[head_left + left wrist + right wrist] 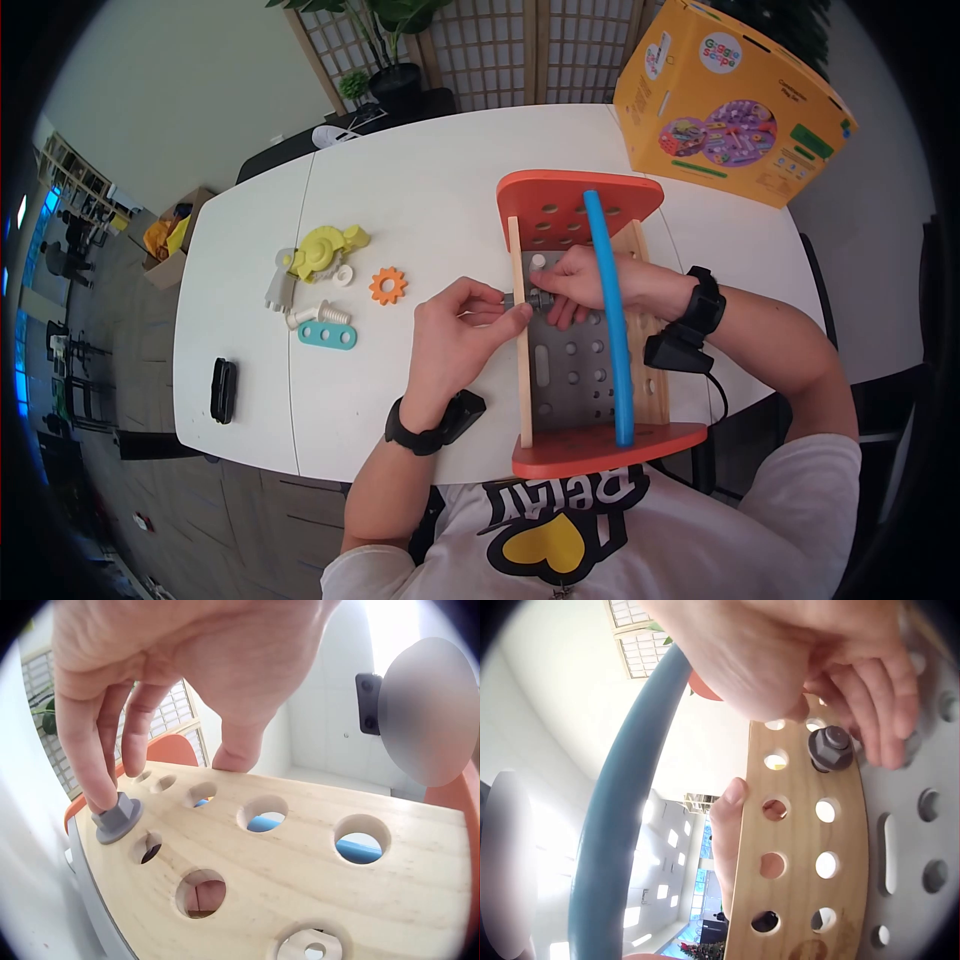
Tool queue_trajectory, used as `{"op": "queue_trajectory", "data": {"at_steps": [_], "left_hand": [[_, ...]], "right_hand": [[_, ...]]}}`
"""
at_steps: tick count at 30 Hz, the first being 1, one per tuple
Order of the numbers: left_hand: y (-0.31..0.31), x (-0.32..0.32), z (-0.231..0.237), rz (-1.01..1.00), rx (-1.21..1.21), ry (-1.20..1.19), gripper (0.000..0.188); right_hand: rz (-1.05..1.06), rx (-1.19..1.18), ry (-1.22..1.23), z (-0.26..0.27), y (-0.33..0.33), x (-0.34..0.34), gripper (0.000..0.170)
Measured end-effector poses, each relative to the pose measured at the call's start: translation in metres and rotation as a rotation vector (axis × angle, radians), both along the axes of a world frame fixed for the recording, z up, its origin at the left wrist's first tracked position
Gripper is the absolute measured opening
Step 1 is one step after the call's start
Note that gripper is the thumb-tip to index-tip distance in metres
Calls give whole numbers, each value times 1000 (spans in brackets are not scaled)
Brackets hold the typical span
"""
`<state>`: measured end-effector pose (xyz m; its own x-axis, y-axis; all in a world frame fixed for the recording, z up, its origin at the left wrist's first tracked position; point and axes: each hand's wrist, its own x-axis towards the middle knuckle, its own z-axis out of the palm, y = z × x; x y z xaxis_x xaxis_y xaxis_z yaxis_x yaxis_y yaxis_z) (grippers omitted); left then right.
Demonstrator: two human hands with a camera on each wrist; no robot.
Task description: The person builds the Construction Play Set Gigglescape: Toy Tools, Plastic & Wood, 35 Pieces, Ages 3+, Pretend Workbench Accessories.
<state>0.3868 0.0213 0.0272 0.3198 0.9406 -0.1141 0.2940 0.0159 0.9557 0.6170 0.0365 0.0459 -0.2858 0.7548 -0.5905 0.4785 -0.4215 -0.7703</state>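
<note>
A toy toolbox with red end panels [590,455], perforated wooden sides [799,840], a grey perforated base [907,840] and a blue handle [612,320] stands before me. A grey bolt [118,817] passes through a hole in the left wooden side, its hex head outside. My left hand [450,325] holds its fingertips on that head, the thumb resting on the panel's top edge. Inside the box, a grey nut [829,748] sits on the bolt's end. Right beside this nut is my right hand [595,280], reaching under the handle with extended fingers. A cream peg [538,262] is near it.
Left on the white table [420,180] lie an orange gear [388,286], a yellow-green toy tool [322,252], a grey toy piece [280,288], cream bolts [318,314], a teal strip [327,335] and a black case [223,390]. A yellow box [730,110] stands back right.
</note>
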Motion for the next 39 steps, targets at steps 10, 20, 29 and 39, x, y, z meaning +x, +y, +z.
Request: {"op": "queue_trajectory", "data": {"at_steps": [10,20,29,39], "left_hand": [[-1,0,1,1,-7,-16,29],[1,-1,-2,16,-30,-73,36],[0,0,3,6,-31,-31,28],[0,-1,1,8,-36,-49,28]], "right_hand": [[104,245,41,-17,0,9,44],[27,134,-51,-3,1,-1,45],[-2,-78,-34,2,0,-5,54],[146,136,-64,-9,1,4,48]]}}
